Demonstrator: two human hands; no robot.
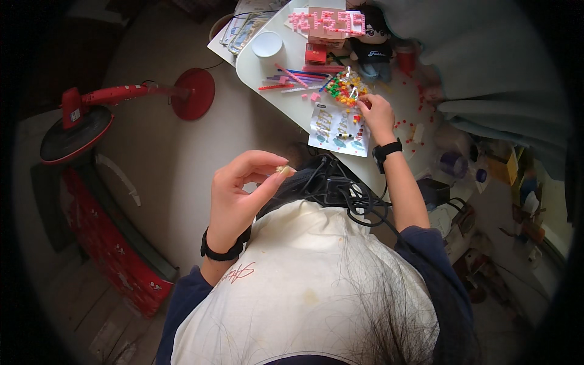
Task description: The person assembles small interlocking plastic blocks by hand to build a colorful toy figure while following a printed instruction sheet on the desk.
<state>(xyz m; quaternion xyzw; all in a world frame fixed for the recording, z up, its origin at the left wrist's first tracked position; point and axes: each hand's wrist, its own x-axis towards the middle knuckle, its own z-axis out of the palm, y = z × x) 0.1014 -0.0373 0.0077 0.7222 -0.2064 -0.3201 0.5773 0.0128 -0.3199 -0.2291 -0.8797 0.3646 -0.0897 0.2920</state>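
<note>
My left hand [234, 188] is raised in front of my shirt, away from the table. Its thumb and forefinger pinch a tiny pale yellow building block [282, 169]. Over on the white table, my right hand [378, 117] reaches into the right side of a heap of small coloured building blocks [342, 90]. Its fingertips are pressed together, and what lies between them is too small to make out. Just below the heap is a printed instruction sheet [321, 139] with drawings of models. A small black-and-pale block piece [345, 136] rests on that sheet.
Pink and purple sticks [304, 78] lie beside a white round container [267, 44]. Behind stand a pink block model [326, 23] and a doll [371, 45]. Red pieces [420, 103] are scattered at right. Black cables [359, 198] hang near my lap; a red fan [79, 128] stands left.
</note>
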